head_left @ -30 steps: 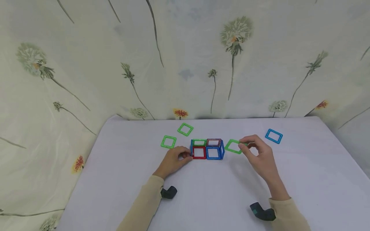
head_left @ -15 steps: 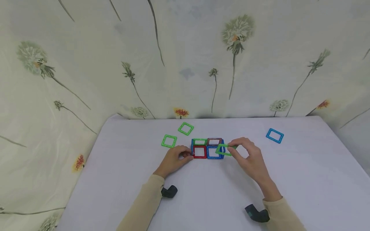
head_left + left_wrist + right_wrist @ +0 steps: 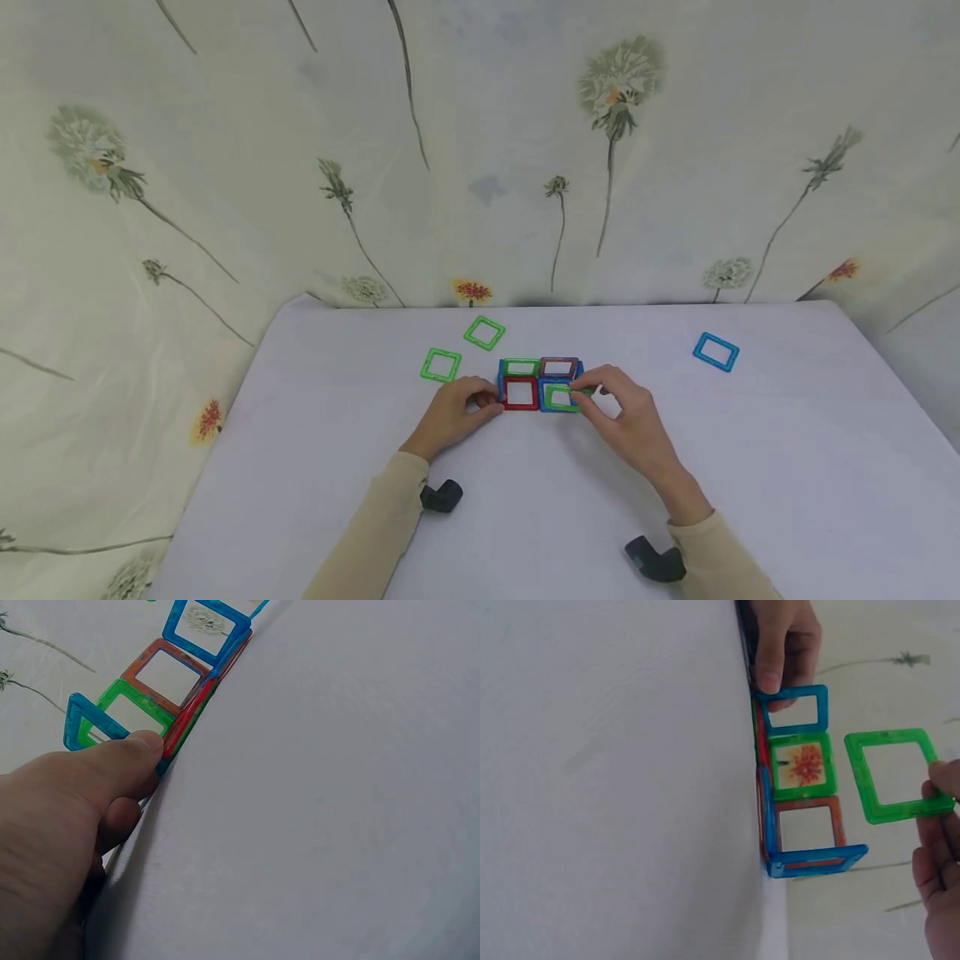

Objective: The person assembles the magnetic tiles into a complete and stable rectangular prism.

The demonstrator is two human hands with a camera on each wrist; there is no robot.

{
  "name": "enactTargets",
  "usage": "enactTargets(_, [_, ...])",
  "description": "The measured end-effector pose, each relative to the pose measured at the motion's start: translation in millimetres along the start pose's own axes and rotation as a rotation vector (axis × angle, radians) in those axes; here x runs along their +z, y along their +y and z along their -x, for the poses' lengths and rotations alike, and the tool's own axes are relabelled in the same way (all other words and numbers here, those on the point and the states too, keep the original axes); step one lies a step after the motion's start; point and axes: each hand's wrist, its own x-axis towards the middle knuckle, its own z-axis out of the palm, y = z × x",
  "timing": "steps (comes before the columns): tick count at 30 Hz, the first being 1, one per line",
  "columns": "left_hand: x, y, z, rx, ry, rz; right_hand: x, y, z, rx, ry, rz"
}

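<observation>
Magnetic tiles stand joined as a low, open-topped box, with a red tile [image 3: 521, 406] and a blue tile facing the head camera. Behind them are a green tile and a reddish-brown tile [image 3: 840, 825], with blue tiles at both ends. My left hand [image 3: 450, 418] grips the box's left end, thumb on the blue end tile [image 3: 822, 711]. My right hand [image 3: 628, 423] pinches a loose green tile [image 3: 861, 776] between thumb and fingers. In the right wrist view, that tile is held apart from the box; in the head view, it overlaps the front blue tile.
Two green tiles [image 3: 437, 377] lie flat behind and left of the box. A single blue tile [image 3: 711, 362] lies far to the right. A white cloth covers the table [image 3: 525, 517], and a flower-printed curtain [image 3: 480, 125] hangs along its back edge.
My right hand has carried the green tile leftward from beside the box to in front of its right half. My left hand has stayed at the left end.
</observation>
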Motion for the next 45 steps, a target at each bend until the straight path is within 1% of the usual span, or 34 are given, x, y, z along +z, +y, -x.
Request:
enactTargets(5, [0.0,-0.5,0.5,-0.019,-0.003,0.005,8,1,-0.1,0.009,-0.036,0.006])
enactTargets(9, [-0.1,-0.2,0.1,-0.018,-0.005,0.01,13,0,-0.5,-0.002,-0.062,0.013])
enactTargets(13, [0.3,-0.7,-0.5,-0.008,-0.007,0.009,17,-2,-1.6,-0.017,-0.071,0.018])
enactTargets(19, [-0.4,-0.6,-0.9,-0.013,-0.005,0.003,23,-1,-2.7,-0.029,-0.073,0.022])
enactTargets(24, [-0.2,-1.0,-0.7,-0.006,-0.003,0.015,28,-1,-2.9,-0.028,-0.097,0.009])
enactTargets(33, [1.2,-2.9,-0.8,0.005,-0.012,0.017,35,2,-2.3,0.014,-0.119,0.007])
enactTargets(45, [-0.1,-2.0,-1.2,0.019,-0.013,-0.002,45,7,-2.4,0.035,-0.131,-0.006])
